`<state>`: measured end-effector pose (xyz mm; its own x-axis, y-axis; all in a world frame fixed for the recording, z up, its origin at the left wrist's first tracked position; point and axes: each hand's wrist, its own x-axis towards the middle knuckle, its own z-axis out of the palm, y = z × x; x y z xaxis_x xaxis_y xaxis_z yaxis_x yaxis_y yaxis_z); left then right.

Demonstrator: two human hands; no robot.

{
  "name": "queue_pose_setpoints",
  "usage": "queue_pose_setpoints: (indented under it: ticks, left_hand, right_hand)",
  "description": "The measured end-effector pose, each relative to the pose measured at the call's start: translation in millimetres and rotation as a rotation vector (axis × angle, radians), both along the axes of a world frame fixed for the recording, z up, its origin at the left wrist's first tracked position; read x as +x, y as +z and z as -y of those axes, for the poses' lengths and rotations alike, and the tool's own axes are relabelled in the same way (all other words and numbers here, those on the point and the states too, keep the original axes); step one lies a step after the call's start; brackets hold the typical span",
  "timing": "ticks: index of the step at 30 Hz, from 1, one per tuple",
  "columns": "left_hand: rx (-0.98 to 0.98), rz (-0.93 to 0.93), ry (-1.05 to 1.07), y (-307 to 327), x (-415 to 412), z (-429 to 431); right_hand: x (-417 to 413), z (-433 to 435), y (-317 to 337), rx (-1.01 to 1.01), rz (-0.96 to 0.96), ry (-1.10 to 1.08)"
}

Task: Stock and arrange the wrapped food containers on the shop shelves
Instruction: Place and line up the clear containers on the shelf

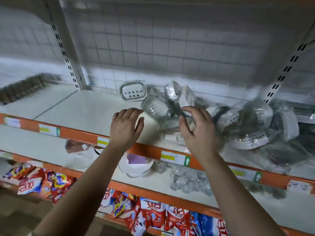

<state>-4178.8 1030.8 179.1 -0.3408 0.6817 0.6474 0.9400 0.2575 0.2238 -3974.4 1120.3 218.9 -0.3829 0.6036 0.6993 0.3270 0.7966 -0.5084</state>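
My left hand (126,126) has its fingers bent over the left side of a cream-white cylindrical container in clear wrap (148,132), with the thumb lying against its near face, so I have hold of it at the near edge of the upper white shelf (76,106). My right hand (198,132) is spread wide, fingers slightly curved and thumb well apart, holding nothing. It hovers just right of the cream-white container, over crinkled clear wrap, and blur keeps me from telling whether the fingertips touch it. Between my hands and a little farther back lies a clear ribbed plastic container (154,107), tipped on its side and touching the cream-white one. To the right sits a heap of white and grey wrapped containers (247,123), jumbled against one another. Far behind, a white oval tray with dark holes (133,92) leans upright against the white tiled back wall (153,48). Under my wrists runs the orange shelf edge (80,134) with white price labels (173,158). On the shelf below are clear glass bowls (187,181), and lower still, red, blue and yellow packets (153,217).
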Motion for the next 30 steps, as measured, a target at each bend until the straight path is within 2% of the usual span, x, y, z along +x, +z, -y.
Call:
queue_pose_setpoints:
  ticks: [6, 13, 17, 20, 24, 26, 30]
  left_hand:
    - [-0.104, 0.103, -0.017, -6, -86, -38]
    - [-0.094, 0.155, -0.032, 1, -156, -90]
    - [-0.119, 0.238, -0.037, 1, -183, -114]
    - [-0.047, 0.446, -0.015, -3, -193, -127]
    - [0.131, 0.915, 0.034, -7, -198, -138]
    - [0.130, 1.004, 0.044, -7, -200, -141]
    - [0.076, 1.002, 0.102, -5, -199, -145]
  right_hand:
    - [-54, -5, 2, -0.006, 0.075, 0.051]
    - [-85, -18, 0, -0.058, 0.194, 0.002]
    - [-100, -22, -1, -0.040, 0.199, -0.010]
    - [-106, -23, -5, -0.035, 0.189, 0.000]
    - [-109, -25, -10, -0.030, 0.189, 0.018]
    - [-110, -27, -11, -0.037, 0.191, 0.022]
    - [-113, -29, -12, -0.043, 0.203, 0.015]
